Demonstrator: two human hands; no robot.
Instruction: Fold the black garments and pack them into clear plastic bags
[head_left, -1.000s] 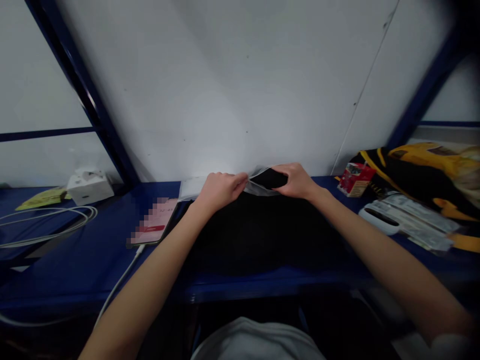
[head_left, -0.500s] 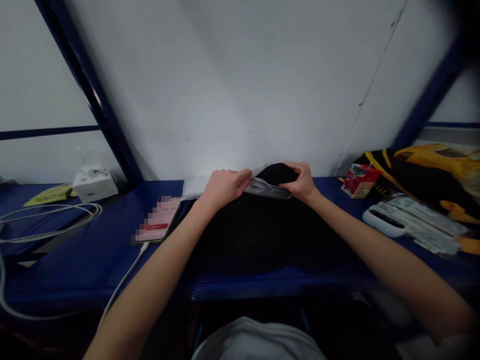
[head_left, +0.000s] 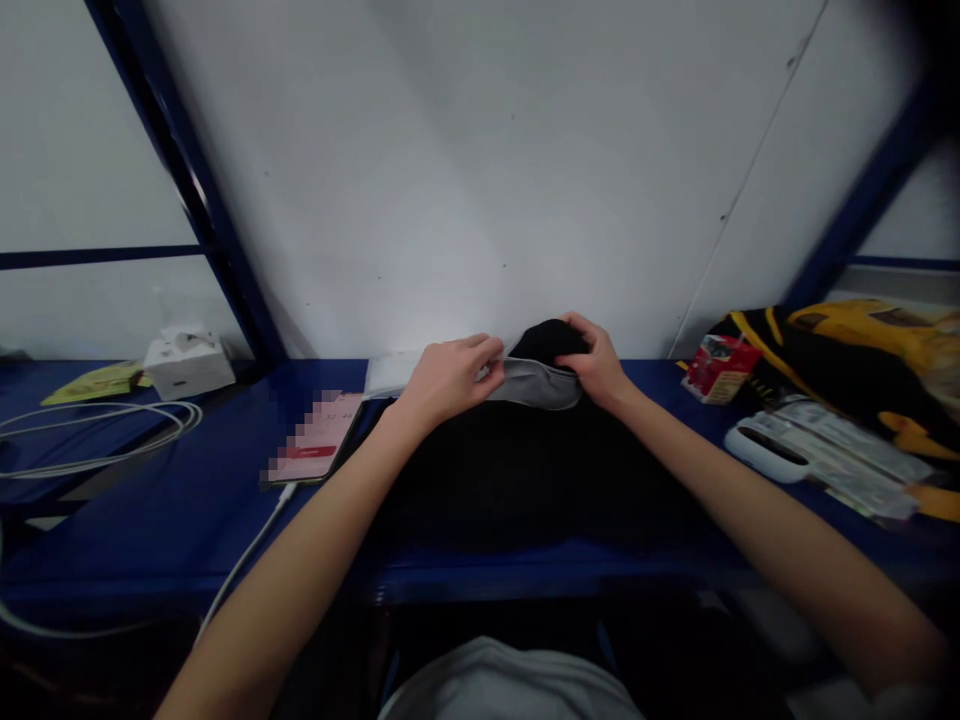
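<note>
A black garment (head_left: 540, 480) lies spread over the blue table's front, with a grey band (head_left: 536, 383) along its far edge. My left hand (head_left: 457, 378) pinches the left end of this band between thumb and fingers. On the right, my right hand (head_left: 592, 362) grips the black cloth (head_left: 551, 340) that bulges up behind the band, thumb in front and fingers behind. Just left of my left hand, a white packet (head_left: 390, 375) lies against the wall, partly covered by the hand.
Left on the blue table (head_left: 187, 520) lies a phone (head_left: 319, 445) with a white cable (head_left: 251, 550). Beyond are a coiled cable (head_left: 180, 435), a white box (head_left: 187, 365) and a yellow packet (head_left: 94, 383). At right are a red box (head_left: 720, 368), a white oval case (head_left: 765, 450) and a black-and-yellow bag (head_left: 840, 360).
The opening between my hands has changed shape: the black cloth now bulges higher and the grey band hangs lower in front. My right hand has moved slightly up and left.
</note>
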